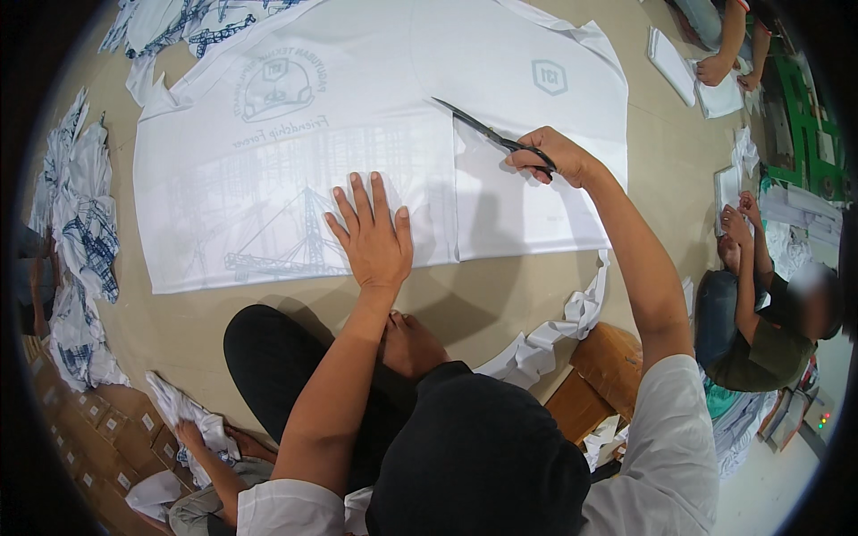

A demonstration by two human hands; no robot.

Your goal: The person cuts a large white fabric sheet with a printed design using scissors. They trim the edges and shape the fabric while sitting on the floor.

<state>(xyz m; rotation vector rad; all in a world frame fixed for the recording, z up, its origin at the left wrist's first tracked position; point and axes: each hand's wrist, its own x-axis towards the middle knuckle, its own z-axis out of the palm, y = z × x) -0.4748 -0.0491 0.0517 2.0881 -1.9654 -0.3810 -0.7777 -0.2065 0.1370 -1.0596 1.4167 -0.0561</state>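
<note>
A wide white printed fabric piece (206,179) lies spread on the floor in front of me, with faint grey-blue designs showing on it. My left hand (375,237) presses flat on the fabric, left of a cut, with its fingers spread. My right hand (559,156) grips the handles of black scissors (492,134). Their blades point up and left over the fabric, near the top of the cut, and look closed or nearly so. From there the cut runs straight down to the near edge, with the right-hand portion (527,214) beside it.
White strips (545,348) curl beside a brown box (608,366) at the near right. Printed cloth heaps (85,241) lie along the left. Co-workers handle white cloth at the right (728,192), far right and lower left. Cartons (107,438) stand lower left.
</note>
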